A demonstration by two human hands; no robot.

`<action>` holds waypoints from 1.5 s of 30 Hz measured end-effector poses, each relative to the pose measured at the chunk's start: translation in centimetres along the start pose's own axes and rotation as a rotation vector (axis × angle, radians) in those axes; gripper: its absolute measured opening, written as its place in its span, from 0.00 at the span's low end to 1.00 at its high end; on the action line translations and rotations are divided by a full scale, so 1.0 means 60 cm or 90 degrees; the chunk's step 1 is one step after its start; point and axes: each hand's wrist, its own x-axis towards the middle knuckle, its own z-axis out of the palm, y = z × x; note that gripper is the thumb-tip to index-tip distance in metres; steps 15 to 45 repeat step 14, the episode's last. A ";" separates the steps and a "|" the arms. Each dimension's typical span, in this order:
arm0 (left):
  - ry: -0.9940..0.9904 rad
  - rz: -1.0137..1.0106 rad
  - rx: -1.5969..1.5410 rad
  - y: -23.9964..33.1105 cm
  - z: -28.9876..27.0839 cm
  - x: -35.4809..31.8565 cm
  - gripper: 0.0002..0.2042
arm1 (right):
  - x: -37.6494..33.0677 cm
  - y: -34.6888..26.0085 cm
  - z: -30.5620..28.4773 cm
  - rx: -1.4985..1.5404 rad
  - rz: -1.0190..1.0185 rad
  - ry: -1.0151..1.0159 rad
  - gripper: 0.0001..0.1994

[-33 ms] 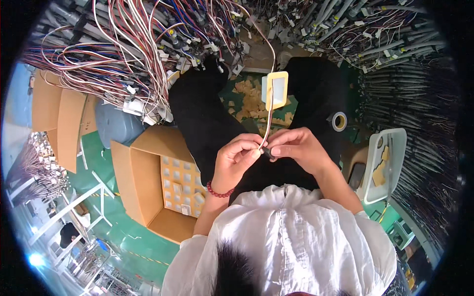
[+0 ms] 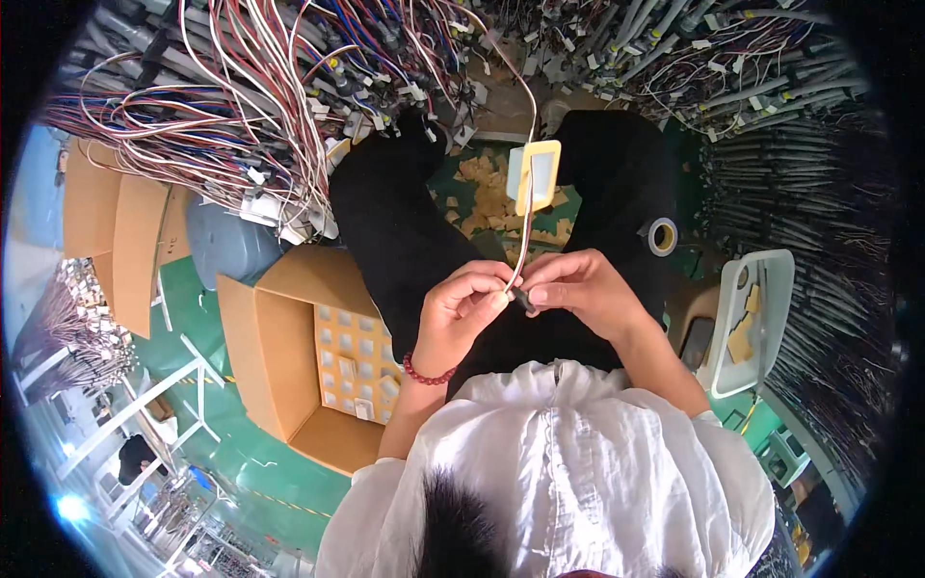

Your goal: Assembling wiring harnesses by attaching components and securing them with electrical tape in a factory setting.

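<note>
Over my lap, my left hand (image 2: 464, 306) pinches the end of a thin red, white and dark wire bundle (image 2: 524, 246) between thumb and fingers. My right hand (image 2: 581, 292) is closed on a small black connector-like piece (image 2: 522, 299) at that wire end, so both sets of fingertips nearly meet. Fingers partly hide the piece, and I cannot tell whether the wires are inside it. Farther up the wires hangs a small white box with a yellow rim (image 2: 537, 177); the wires run across it and on toward the harnesses at the far side.
Bundled cable harnesses (image 2: 241, 106) lie along the far side, with grey cables (image 2: 790, 222) on the right. An open carton (image 2: 275, 356) holding rows of small white-and-yellow pieces stands at my left. At right are a tape roll (image 2: 662, 237) and a translucent bin (image 2: 718, 371). Yellowish scraps (image 2: 487, 197) litter the floor.
The hanging white box with the yellow rim has turned a little and shifted slightly left. Both hands keep their grip in nearly the same place.
</note>
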 end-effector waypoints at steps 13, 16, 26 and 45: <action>0.023 -0.003 -0.125 -0.024 0.016 0.013 0.04 | -0.001 0.021 0.005 -0.100 -0.165 0.202 0.03; 0.022 -0.001 -0.127 -0.025 0.018 0.015 0.04 | 0.003 0.025 0.003 -0.188 -0.228 0.254 0.03; 0.022 -0.001 -0.127 -0.025 0.018 0.015 0.04 | 0.003 0.025 0.003 -0.188 -0.228 0.254 0.03; 0.022 -0.001 -0.127 -0.025 0.018 0.015 0.04 | 0.003 0.025 0.003 -0.188 -0.228 0.254 0.03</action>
